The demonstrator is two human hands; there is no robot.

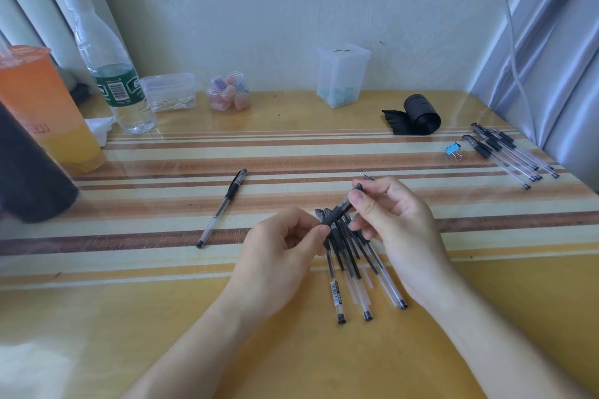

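A black-gripped gel pen (338,211) is held between both hands above the table. My left hand (278,256) pinches its lower end, and my right hand (393,230) pinches its cap end with thumb and fingers. Under the hands lies a bunch of several clear-barrelled black pens (353,272), tips toward me. One single capped pen (222,207) lies apart to the left on the striped mat. Another group of several pens (509,151) lies at the far right.
A dark cylinder (29,172), an orange drink cup (45,107) and a water bottle (110,68) stand at the left. Small plastic containers (168,92), a jar (228,92) and a clear box (342,74) line the wall. A black roll (418,115) and blue binder clip (452,150) lie right.
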